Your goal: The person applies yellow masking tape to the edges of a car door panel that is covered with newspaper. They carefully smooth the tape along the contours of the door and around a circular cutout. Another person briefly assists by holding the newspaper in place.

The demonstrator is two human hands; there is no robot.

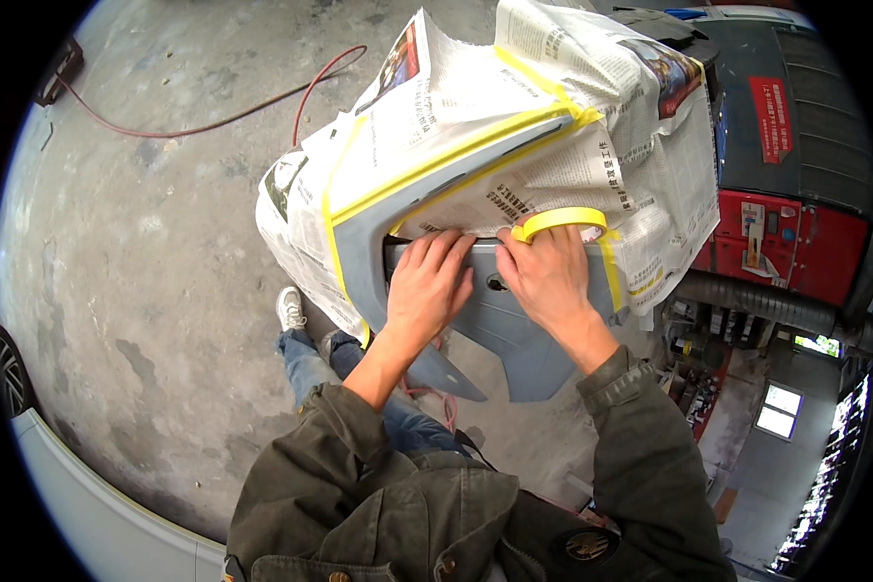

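Observation:
A grey car body panel (524,335) stands in front of me, its upper part covered by newspaper sheets (669,179) edged with yellow masking tape strips (446,160). My left hand (427,286) presses bent, closed fingers on the panel's top edge beside a dark gap. Anything under its fingertips is hidden. Just to the right, my right hand (550,276) has a roll of yellow masking tape (558,215) looped round its fingers, and its thumb and fingertips touch the same edge. A small hole (497,282) shows in the panel between the hands.
A red hose (213,118) runs over the concrete floor (184,252) at far left. On the right stands a red and dark machine (795,257) with a ribbed duct (761,299) below it. A light-coloured car (107,504) fills the lower left corner.

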